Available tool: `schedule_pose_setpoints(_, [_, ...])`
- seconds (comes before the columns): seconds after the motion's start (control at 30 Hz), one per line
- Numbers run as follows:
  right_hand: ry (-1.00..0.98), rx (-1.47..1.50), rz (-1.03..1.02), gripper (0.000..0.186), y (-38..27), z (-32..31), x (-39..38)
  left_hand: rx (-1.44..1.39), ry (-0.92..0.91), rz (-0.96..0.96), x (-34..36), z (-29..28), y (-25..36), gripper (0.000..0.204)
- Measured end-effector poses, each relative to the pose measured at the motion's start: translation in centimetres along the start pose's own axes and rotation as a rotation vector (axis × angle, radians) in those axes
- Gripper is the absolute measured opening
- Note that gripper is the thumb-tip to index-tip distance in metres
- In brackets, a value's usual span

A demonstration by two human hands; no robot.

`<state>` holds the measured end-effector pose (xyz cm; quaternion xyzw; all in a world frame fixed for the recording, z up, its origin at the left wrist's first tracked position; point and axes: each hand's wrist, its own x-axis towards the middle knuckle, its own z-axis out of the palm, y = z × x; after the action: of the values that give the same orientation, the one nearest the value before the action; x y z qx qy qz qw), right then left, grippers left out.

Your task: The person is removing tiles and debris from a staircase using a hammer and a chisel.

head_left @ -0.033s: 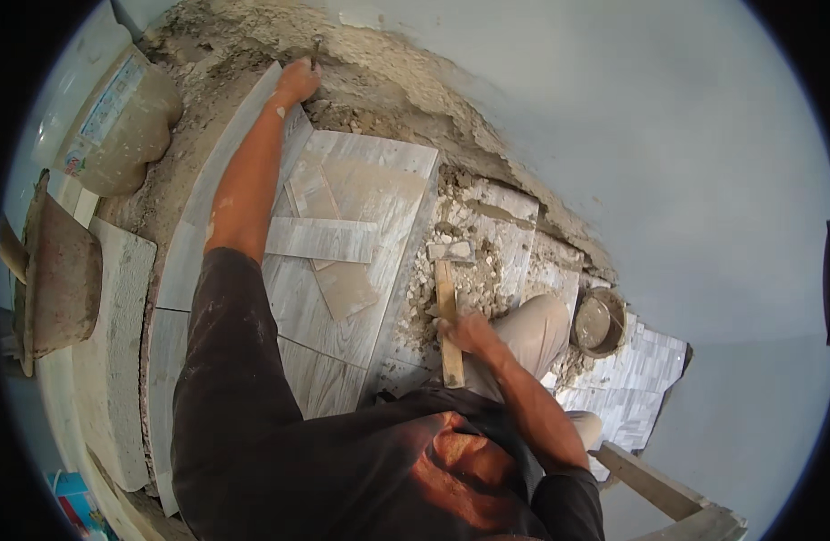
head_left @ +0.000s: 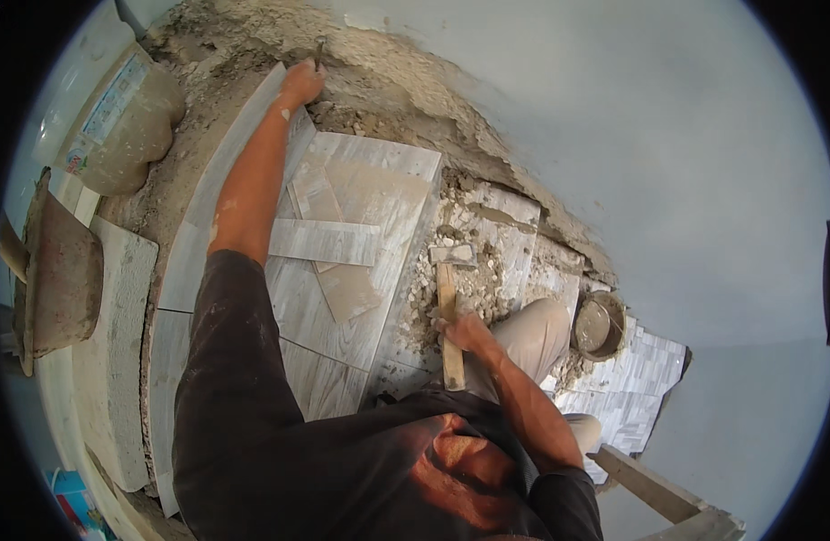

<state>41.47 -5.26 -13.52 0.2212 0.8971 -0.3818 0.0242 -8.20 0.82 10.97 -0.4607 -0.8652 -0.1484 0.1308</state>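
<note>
Wooden-handled hammer (head_left: 447, 302), one: long axis running almost straight out from the body, head at the far end and set crosswise, butt toward the lap; located above the rubble (head_left: 480, 281) between the laid tiles (head_left: 329, 379) and the right knee, contact of head with rubble not discernible. Right hand (head_left: 467, 334): grip closed around the lower handle. Thin dark tool (head_left: 319, 54), one: at the broken wall base (head_left: 370, 68), its visible end pointing away from the body, lower part hidden in the fingers. Left hand (head_left: 302, 83): grip clamped on that tool. Round bucket (head_left: 618, 337), one: beside the right knee, mouth showing, greyish matter within, kind unclear. Bulging plastic container (head_left: 131, 135), one: at far left, dirt-smeared, labelled, contents not discernible. Basin (head_left: 71, 270), one: nearer, tipped on its side, interior turned from view.
</note>
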Motion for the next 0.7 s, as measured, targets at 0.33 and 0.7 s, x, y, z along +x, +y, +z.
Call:
schedule_pose_setpoints(0.33, [0.289,0.473,0.068,0.053,-9.6,-13.4,-1.9,-0.263,0.223,-0.363,-3.6,0.2,2.9,0.028])
schedule_pose_setpoints(0.7, [0.722,-0.016,-0.594,0.06,-25.8,-27.6,14.9,-0.287,0.274,-0.376,-3.8,1.6,2.7,0.028])
